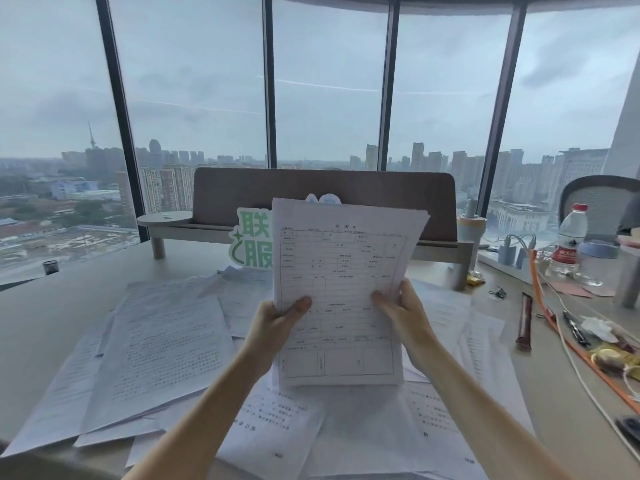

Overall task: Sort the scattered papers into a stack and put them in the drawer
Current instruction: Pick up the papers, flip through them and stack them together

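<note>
Gripping the stack of papers [341,289] upright above the desk [45,317], left hand [277,323] and right hand [403,311] pinch its sides; loose sheets [162,344] beneath, green sign [251,242] reading 联 服 behind, bottle [569,242] far right.

You see one held stack of papers [341,289], two hands, one water bottle [569,242], one green sign [252,242], one snack stick [524,322]; the loose sheets overlap beyond counting.

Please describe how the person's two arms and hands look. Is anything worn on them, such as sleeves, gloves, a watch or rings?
Both forearms are bare as far as the picture shows; no sleeve reaches into view. The left hand and the right hand wear no gloves. No watch, bracelet or ring shows on either wrist or on the visible fingers.
</note>
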